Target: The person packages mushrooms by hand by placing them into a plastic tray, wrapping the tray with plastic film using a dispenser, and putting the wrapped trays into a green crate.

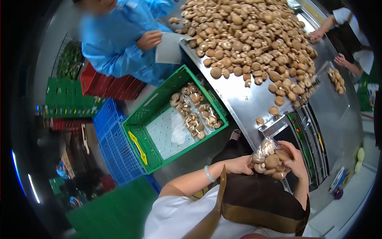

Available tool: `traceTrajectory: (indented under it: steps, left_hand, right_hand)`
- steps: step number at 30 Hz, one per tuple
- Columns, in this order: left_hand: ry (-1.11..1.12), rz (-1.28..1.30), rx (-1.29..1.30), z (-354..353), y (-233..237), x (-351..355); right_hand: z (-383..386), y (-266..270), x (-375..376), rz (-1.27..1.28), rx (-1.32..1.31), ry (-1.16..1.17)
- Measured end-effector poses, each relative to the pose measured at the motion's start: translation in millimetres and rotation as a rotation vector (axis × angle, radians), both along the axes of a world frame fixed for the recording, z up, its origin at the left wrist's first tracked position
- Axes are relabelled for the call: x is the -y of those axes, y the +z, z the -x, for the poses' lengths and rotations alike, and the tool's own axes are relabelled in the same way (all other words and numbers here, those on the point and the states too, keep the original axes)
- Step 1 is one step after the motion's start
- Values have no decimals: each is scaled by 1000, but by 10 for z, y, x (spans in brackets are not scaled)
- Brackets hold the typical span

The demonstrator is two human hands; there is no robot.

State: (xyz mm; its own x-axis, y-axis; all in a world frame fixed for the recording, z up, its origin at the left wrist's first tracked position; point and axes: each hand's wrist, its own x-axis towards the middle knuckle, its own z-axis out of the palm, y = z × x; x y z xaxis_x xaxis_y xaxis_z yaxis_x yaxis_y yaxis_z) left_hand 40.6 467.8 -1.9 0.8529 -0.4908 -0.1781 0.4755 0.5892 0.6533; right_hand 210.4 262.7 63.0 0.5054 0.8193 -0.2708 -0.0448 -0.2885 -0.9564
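Observation:
Between my two hands, close to my apron, is a clear plastic bag of brown mushrooms (271, 161). My left hand (241, 165) holds the bag's left side, with a pale bangle on that wrist. Fingers of my right hand (295, 158) curl round its right side. Just beyond the bag is a black and silver machine (308, 143) with a red light at the table's edge. A large heap of loose mushrooms (254, 36) covers the far part of the metal table (234, 93).
A green crate (137, 113) with several bagged mushroom packs (195, 113) stands left of the table. A person in blue (119, 44) stands behind it. Another person's hands (343, 60) are at the right, near a mushroom pack (336, 81). Blue crates (115, 139) are stacked at left.

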Motion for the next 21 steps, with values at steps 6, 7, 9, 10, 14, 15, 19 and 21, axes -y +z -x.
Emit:
traceTrajectory:
  steps: [6, 7, 9, 10, 14, 15, 19, 21]
  left_hand:
    - [683, 302, -237, 144, -212, -157]
    - [838, 324, -208, 128, -286, -274]
    - [1097, 339, -280, 226, -561, -692]
    - [1196, 337, -388, 401, -708, -975]
    - [1546, -102, -277, 1282, -1186, -2268]
    - [1565, -236, -341, 1507, -1289, -2563]
    - [1670, -614, -725, 2105, -1984, -3225]
    - [1617, -645, -824, 2204, -2272, -3394]
  right_hand:
    - [171, -200, -1044, 214, 117, -127]
    - [331, -152, -1315, 193, 247, -65]
    - [457, -191, -1717, 34, 533, 316]
    - [521, -156, -1874, -7, 518, 385]
    - [538, -179, -1984, 9, 555, 387]
    - [492, -218, -1918, 53, 559, 398]
    - [456, -475, -1632, 107, 268, 293]
    - [511, -486, -1610, 157, 270, 296]
